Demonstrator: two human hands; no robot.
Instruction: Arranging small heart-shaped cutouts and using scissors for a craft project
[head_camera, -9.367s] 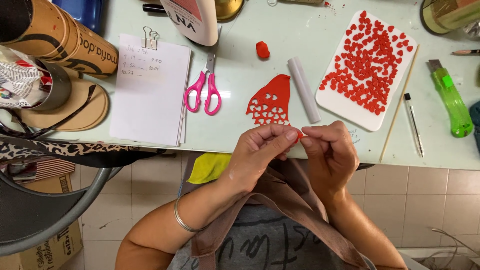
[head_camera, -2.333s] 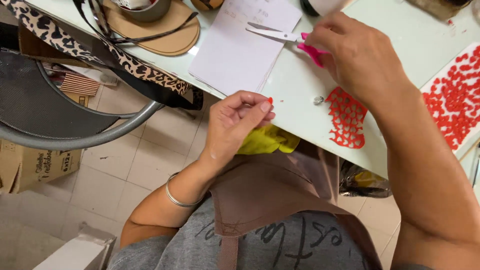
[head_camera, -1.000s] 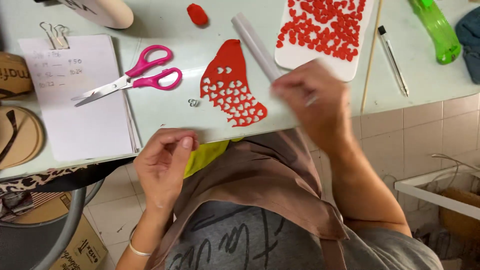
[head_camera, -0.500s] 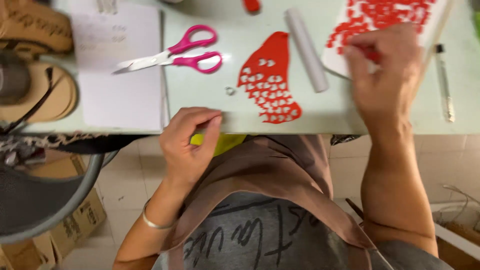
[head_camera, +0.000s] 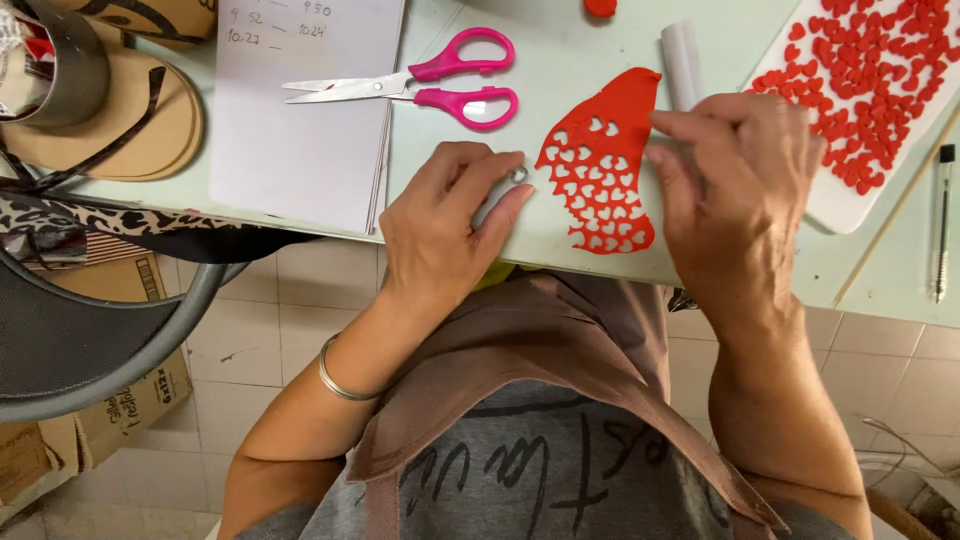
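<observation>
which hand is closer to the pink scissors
Left. The left hand lies on the table edge just below the pink scissors, fingertips by a small metal ring. The right hand is farther off to their right, past the red cut-out sheet.

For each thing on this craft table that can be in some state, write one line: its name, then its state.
Scissors: closed, lying flat.
Red sheet: punched full of heart holes.
White tray: covered with red hearts.
Pen: lying flat, untouched.
Left hand: fingers on a small metal ring.
Right hand: resting over the sheet's edge.
</observation>
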